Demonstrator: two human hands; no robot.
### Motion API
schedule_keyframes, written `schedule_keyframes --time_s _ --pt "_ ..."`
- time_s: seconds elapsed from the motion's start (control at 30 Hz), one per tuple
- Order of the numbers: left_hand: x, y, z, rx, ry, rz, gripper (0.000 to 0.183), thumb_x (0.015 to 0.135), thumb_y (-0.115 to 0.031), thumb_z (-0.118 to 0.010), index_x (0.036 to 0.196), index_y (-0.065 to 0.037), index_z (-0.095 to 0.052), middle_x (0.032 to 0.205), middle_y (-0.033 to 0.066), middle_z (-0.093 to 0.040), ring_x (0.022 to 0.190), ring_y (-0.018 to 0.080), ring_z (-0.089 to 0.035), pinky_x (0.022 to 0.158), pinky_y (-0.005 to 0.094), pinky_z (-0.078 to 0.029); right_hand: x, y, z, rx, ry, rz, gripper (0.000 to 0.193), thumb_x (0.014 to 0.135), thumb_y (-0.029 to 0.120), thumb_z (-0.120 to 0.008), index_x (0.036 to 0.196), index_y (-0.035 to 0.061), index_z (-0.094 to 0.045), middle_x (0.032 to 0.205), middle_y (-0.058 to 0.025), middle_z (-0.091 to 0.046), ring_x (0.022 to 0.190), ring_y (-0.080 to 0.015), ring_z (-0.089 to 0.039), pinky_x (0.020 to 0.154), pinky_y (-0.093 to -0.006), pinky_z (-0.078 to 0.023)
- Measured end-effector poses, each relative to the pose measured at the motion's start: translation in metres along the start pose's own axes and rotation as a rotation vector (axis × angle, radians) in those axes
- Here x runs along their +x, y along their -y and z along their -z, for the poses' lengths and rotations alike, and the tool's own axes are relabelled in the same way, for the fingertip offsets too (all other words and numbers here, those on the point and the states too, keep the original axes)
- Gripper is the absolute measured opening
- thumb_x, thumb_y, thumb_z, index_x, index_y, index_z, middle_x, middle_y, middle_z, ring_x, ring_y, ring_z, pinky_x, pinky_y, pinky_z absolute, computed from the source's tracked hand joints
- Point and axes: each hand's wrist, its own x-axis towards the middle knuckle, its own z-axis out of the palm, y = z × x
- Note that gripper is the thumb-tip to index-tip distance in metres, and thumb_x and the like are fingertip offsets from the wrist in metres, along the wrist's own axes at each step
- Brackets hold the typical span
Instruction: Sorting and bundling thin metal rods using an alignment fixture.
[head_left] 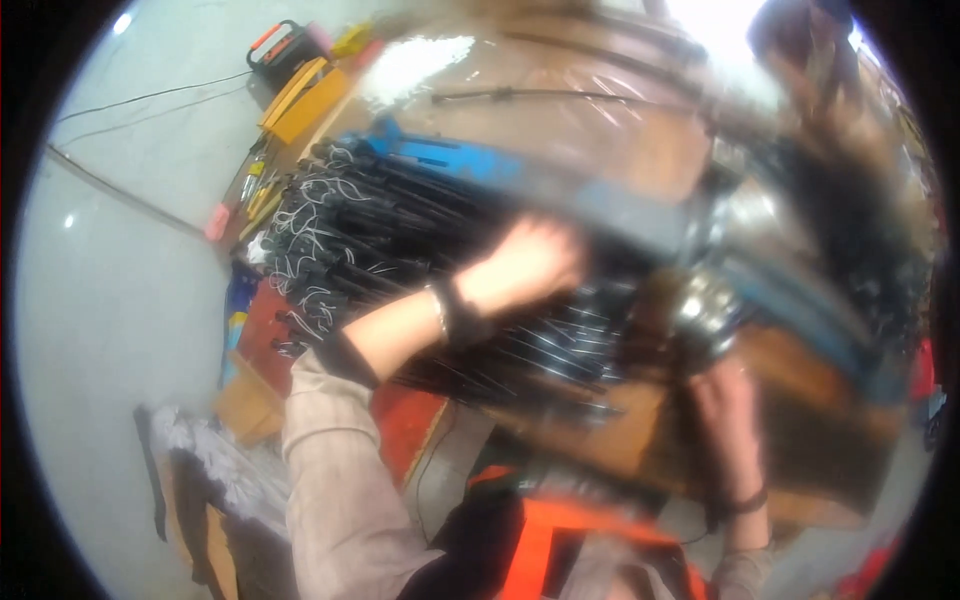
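Observation:
My left hand point(535, 258) reaches over a large heap of long thin black rods point(400, 225), many with pale wires or loops at their left ends. Its fingers curl inward but are smeared by motion, so what they hold, if anything, does not show. Off to the right, my right hand point(728, 405) is just below a shiny round metal part point(705, 308), touching it or very near it. Blur hides those fingertips too. Behind my left hand a blue metal bar point(450, 158) runs along the far side of the heap.
A co-worker point(805, 60) is at the far right, blurred. Clear plastic sheeting point(570, 110) covers the far part of the table. A yellow box point(305, 103) and a black-and-orange case point(282, 55) stand at the far left. Cardboard point(250, 405) sits near my left elbow.

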Motion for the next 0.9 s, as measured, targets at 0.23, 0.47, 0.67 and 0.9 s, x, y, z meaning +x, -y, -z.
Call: schedule_keyframes --time_s 0.23,0.47,0.67,0.9 --pt "0.0 0.014 0.006 -0.247 -0.031 -0.182 0.019 0.091 -0.028 -0.062 0.086 -0.01 -0.062 0.085 0.0091 -0.059 0.083 0.0291 -0.062 0.069 0.0398 -0.052 0.004 -0.008 0.021 0.307 0.193 -0.362 0.016 0.084 0.008 -0.066 0.078 -0.0018 -0.056 0.067 -0.013 -0.055 0.06 -0.0244 -0.053 0.057 -0.0338 -0.043" --pt "-0.011 -0.036 0.021 -0.286 0.079 -0.179 0.014 0.089 -0.024 -0.061 0.096 -0.013 -0.056 0.087 0.009 -0.058 0.077 0.0292 -0.065 0.06 0.0416 -0.054 0.013 0.013 0.02 0.33 0.183 -0.23 0.01 0.085 0.009 -0.065 0.087 -0.0003 -0.068 0.069 -0.012 -0.062 0.059 -0.0223 -0.058 0.059 -0.0322 -0.047" --pt "-0.009 -0.076 0.054 -0.404 0.144 -0.164 0.014 0.087 -0.022 -0.061 0.099 -0.014 -0.058 0.084 0.0073 -0.059 0.076 0.0292 -0.064 0.061 0.0427 -0.054 0.0 0.006 0.005 0.346 -0.012 -0.219 0.012 0.085 0.011 -0.066 0.09 0.0015 -0.071 0.073 -0.0126 -0.064 0.064 -0.0221 -0.06 0.062 -0.032 -0.047" --pt "0.011 -0.106 0.051 -0.411 0.103 -0.239 0.021 0.087 -0.022 -0.065 0.105 -0.014 -0.061 0.077 0.0079 -0.058 0.066 0.0299 -0.063 0.053 0.0406 -0.053 -0.029 0.006 0.007 0.405 -0.234 -0.268 0.013 0.086 0.013 -0.066 0.091 0.0021 -0.072 0.075 -0.0105 -0.062 0.068 -0.0206 -0.059 0.065 -0.0305 -0.046"
